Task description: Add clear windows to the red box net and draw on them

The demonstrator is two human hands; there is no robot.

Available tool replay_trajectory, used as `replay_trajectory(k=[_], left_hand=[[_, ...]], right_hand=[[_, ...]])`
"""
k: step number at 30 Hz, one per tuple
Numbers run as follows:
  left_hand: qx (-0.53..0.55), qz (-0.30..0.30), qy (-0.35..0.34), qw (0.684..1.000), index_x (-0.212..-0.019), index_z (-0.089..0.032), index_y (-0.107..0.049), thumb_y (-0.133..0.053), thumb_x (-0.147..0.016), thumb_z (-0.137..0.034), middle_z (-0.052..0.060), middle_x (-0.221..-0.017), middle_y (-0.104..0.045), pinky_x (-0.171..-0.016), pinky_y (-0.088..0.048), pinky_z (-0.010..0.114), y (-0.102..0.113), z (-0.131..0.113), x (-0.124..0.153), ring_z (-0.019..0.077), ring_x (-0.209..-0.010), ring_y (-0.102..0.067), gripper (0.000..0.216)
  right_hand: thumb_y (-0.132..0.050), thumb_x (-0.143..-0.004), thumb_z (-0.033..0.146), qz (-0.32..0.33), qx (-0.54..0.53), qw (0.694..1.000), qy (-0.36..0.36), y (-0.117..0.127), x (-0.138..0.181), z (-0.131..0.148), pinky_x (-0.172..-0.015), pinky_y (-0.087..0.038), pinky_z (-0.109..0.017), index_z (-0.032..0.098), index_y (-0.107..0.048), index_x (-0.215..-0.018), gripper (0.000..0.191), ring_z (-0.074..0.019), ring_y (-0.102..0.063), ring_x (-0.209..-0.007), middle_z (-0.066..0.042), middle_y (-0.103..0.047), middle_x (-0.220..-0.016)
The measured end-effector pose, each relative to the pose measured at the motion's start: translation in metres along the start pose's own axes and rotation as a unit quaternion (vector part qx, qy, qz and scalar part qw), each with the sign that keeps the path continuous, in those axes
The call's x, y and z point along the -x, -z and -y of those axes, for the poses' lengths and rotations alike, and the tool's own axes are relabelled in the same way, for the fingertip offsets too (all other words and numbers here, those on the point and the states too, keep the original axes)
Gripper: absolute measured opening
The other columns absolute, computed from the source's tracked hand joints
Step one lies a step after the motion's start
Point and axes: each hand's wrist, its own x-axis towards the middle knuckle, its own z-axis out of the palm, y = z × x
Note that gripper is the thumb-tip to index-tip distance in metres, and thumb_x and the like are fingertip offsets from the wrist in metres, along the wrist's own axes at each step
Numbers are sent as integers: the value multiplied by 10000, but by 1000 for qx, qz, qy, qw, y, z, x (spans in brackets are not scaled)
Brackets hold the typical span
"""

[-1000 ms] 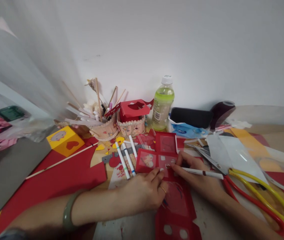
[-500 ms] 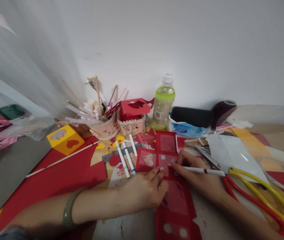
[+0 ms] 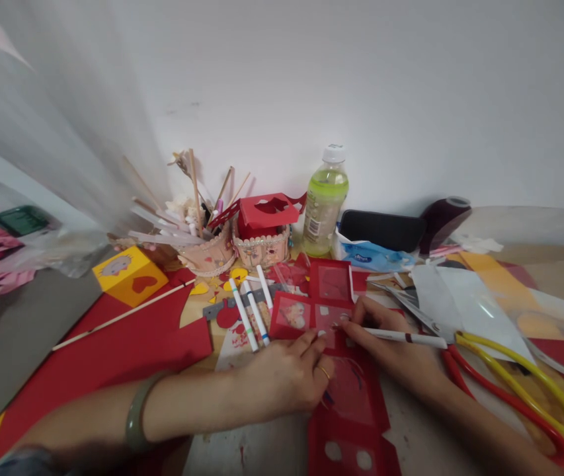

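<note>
A red card sheet with cut-out windows backed by clear film lies flat before me, laid out like an unfolded box. My left hand presses on its middle, the fingers bent and close together on the card. My right hand grips a white marker pen with a dark red ring, slanting low over the card. Its tip is hidden by my fingers, near a window with small white spots. Pale figures show in the left window, and coloured lines cross the larger window below.
White markers lie left of the card, on a grey ruler. Large scissors with red and yellow handles lie right. Behind stand a green drink bottle, a phone on a tissue pack, and a stick-filled basket. A yellow box sits left.
My right fingers and the marker have shifted very slightly over the card. My left hand stays in place, pressing on it.
</note>
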Motion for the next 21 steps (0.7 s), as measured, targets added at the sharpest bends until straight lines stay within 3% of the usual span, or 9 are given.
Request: replay_trajectory(k=[21], left_hand=[[7,-7,2,1000,-872,-95,-558,-461,-885,-143,152,-969,-701,-622,-571,300,2,1,0,254,-942,-670,109]], right_hand=[[-522,-783,264,9,-7,1000,10,1,1,1,-499,-339,-251,214,-441,-616,192,-126,-448,-557,30,-499,-594]])
